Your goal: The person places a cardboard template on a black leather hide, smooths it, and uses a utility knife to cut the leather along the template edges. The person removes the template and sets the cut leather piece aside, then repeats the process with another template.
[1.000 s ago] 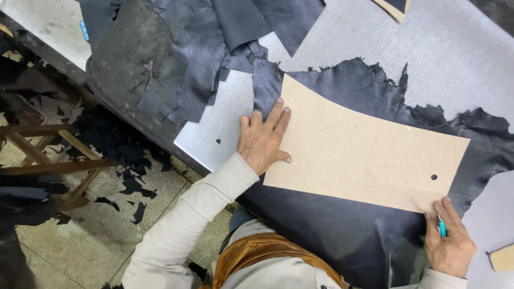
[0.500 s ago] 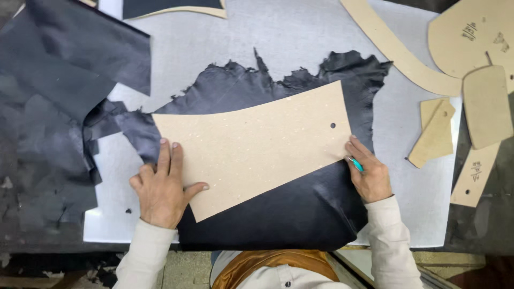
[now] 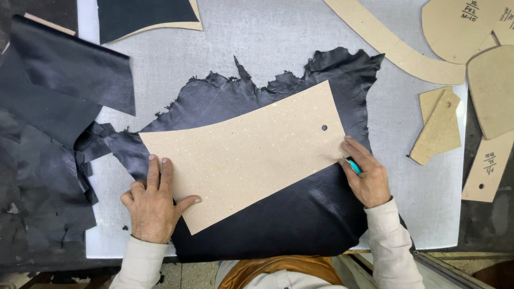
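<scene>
A large tan cardboard pattern (image 3: 251, 155) with a small hole near its right end lies on a ragged-edged black leather hide (image 3: 289, 219). My left hand (image 3: 152, 203) presses flat on the pattern's lower left corner, fingers spread. At the pattern's right edge, my right hand (image 3: 367, 174) grips a teal-handled tool (image 3: 353, 166) whose tip touches the cardboard edge. The hide rests on a grey work table (image 3: 278, 43).
Black leather scraps (image 3: 48, 123) pile up at the left. More cardboard patterns lie at the right: a long curved strip (image 3: 391, 48), a small tab piece (image 3: 439, 126) and rounded pieces (image 3: 492, 85). A dark cut panel (image 3: 144, 16) sits at the top. The table's front edge runs just below my arms.
The view has swung from a tilted angle to straight over the table. Both hands stay on the pattern, the right one still at its right edge with the tool.
</scene>
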